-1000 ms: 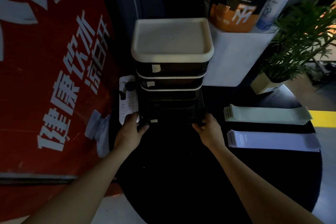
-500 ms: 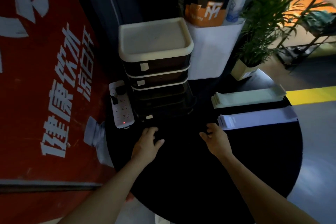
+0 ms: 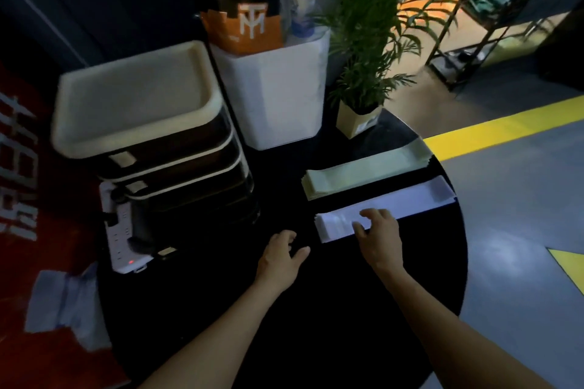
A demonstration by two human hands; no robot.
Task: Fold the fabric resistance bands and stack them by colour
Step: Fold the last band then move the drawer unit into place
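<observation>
**benchrat:** Bands looking half sorted to me. Pale green stack (image 3: pixel 363 175) is lying near the table's (image 3: pixel 316 325) far right edge, lavender stack (image 3: pixel 385 210) just in front of it, both still full length, so I'm guessing the colour split is done and the folding isn't.

**loopy_k:** Agreed. Right hand (image 3: pixel 377 234) is resting on the lavender stack's near end, fingers (image 3: pixel 368 215) curled over the top layers. Can't tell if it's actually pinching one.

**benchrat:** Left hand (image 3: pixel 279 257) is hovering loose and empty over the bare middle of the table, touching nothing.

**loopy_k:** Drawer unit (image 3: pixel 151 148) is sitting at the far left edge. More bands inside? Too dark to say.
</observation>
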